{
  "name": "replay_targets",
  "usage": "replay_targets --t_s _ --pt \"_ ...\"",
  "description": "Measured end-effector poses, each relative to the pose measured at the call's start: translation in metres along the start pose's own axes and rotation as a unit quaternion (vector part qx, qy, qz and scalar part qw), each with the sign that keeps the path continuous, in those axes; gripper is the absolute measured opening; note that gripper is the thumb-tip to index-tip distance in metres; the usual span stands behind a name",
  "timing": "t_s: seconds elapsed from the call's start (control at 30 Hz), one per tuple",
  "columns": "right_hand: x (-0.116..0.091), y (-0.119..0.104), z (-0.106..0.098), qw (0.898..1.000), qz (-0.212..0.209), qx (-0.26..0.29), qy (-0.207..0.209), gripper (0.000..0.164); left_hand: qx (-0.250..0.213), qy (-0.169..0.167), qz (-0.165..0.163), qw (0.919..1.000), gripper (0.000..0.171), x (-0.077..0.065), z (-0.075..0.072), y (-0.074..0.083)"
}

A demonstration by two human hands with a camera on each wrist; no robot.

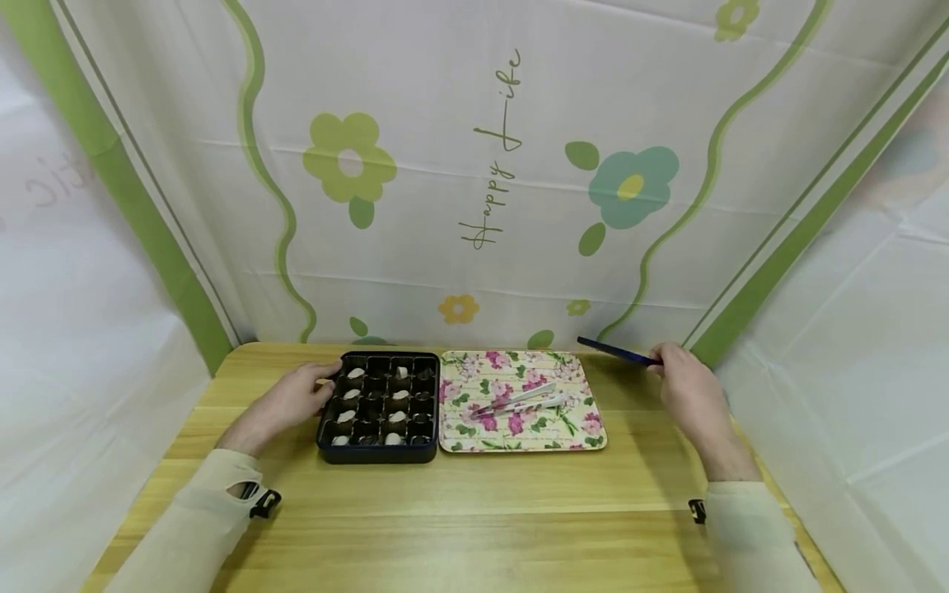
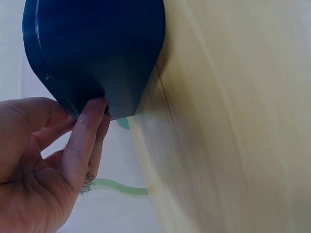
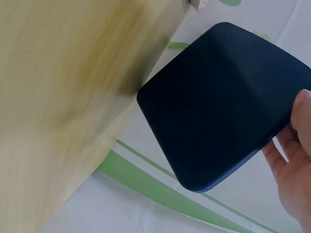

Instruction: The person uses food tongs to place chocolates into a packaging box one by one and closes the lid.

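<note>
My left hand [image 1: 298, 394] holds the far left corner of a dark blue box [image 1: 378, 455], pinching its wall. In the left wrist view, a fingertip lies against the box's smooth outer side [image 2: 112, 53]. The box stands uncovered on the table; its black divider has small compartments, several holding pale or dark pieces that look like chocolates. My right hand [image 1: 691, 399] grips a flat dark blue lid [image 3: 221, 109] by one edge, raised and tilted near the table's back right. In the head view the lid shows nearly edge-on.
Right beside the box lies a floral tray [image 1: 460, 441], with white tongs [image 1: 522, 402] resting on it. The wooden table [image 1: 504, 511] runs back to a white curtain [image 1: 415, 263] with printed flowers, and pale sheets hang on both sides.
</note>
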State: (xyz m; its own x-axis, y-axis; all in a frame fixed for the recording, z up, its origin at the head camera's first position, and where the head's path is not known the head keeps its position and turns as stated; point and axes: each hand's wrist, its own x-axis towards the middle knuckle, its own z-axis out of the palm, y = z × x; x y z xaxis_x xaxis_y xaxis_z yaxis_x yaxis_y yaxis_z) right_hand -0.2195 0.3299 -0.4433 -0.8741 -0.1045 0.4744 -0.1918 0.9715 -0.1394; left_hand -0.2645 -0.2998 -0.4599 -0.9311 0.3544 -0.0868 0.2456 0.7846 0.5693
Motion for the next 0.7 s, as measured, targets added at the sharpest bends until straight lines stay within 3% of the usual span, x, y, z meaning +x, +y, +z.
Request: replay_targets --t_s 0.17,0.37,0.57,0.7 --pt "0.003 -0.013 -0.009 0.998 0.034 0.046 -0.004 0.007 -0.007 -0.001 -0.003 1.0000 0.053 0.000 -0.001 -0.001" --pt "0.009 -0.043 -0.012 0.991 0.008 0.120 0.057 0.007 0.005 0.016 0.002 0.9999 0.052 -0.003 -0.005 0.002" --pt "0.016 -0.079 -0.006 0.973 0.006 0.213 0.093 0.007 0.034 0.091 0.036 0.9947 0.047 0.002 -0.009 0.024" --pt "0.020 -0.106 0.002 0.950 0.028 0.293 0.104 0.011 0.021 0.134 0.073 0.9880 0.042 0.006 -0.003 0.051"
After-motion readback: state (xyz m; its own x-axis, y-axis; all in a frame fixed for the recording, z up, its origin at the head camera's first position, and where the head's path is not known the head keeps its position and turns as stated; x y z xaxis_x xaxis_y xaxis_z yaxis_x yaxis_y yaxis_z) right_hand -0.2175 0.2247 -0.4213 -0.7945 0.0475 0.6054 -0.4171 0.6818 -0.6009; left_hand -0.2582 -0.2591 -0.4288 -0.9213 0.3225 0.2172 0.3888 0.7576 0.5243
